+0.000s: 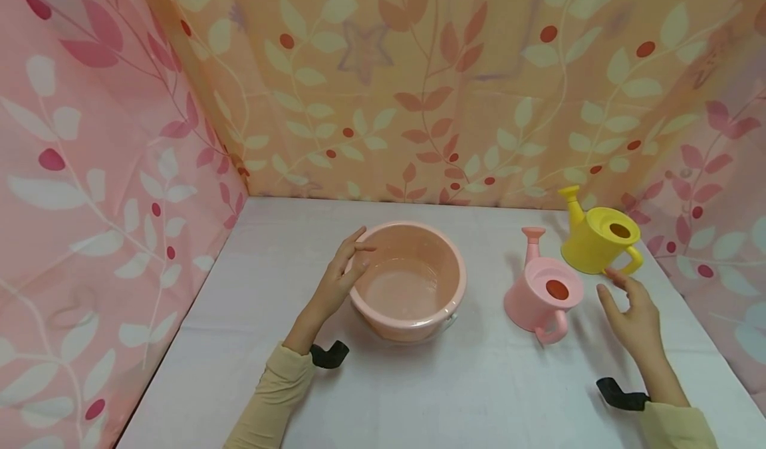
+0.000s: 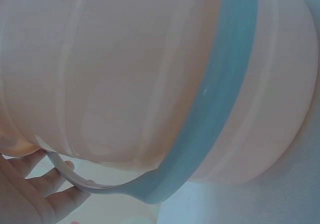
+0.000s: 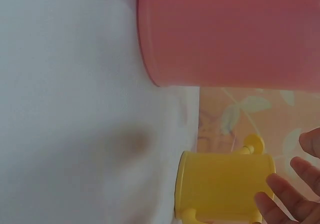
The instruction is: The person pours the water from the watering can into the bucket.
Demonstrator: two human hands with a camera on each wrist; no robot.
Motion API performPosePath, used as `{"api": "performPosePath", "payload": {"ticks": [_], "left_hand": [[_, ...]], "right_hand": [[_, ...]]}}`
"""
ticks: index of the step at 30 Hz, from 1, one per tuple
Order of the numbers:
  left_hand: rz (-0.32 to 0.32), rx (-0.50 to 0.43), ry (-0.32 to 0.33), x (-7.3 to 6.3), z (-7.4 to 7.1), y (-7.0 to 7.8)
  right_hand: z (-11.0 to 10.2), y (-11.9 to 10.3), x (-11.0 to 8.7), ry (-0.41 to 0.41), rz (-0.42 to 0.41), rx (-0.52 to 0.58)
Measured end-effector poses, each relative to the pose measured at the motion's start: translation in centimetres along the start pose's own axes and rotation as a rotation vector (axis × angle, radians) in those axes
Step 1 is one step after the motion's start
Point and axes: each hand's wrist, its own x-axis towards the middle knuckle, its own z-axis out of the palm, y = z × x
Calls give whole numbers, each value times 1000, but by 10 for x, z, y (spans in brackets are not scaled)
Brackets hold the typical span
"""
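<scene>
A pale pink bucket (image 1: 413, 324) stands upright on the table, its inside bare. My left hand (image 1: 332, 283) is at its left rim, fingers extended and the thumb reaching over the opening. In the left wrist view, those fingertips (image 2: 70, 199) are right by the thin end of the bucket's bluish-grey carrying handle (image 2: 227, 84). To the right stand a pink watering can (image 1: 526, 302) and, behind it, a yellow watering can (image 1: 583, 246). My right hand (image 1: 637, 316) hovers with spread fingers close to the yellow can's handle, holding nothing; the right wrist view shows its fingers (image 3: 285, 194) beside that can.
A white cloth (image 1: 479, 396) covers the table. Patterned curtains hang around it: a pink one (image 1: 108, 189) on the left, an orange one (image 1: 383, 103) at the back and another pink one (image 1: 712, 169) on the right. Black wrist mounts (image 1: 329, 354) sit on both wrists.
</scene>
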Motion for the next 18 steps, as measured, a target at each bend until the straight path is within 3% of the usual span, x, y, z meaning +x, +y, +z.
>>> {"api": "performPosePath", "payload": {"ticks": [8, 18], "left_hand": [[7, 10, 1, 0, 0, -2], [12, 8, -3, 1, 0, -2]], "right_hand": [[9, -4, -6, 18, -42, 7], [6, -15, -14, -88, -47, -27]]}}
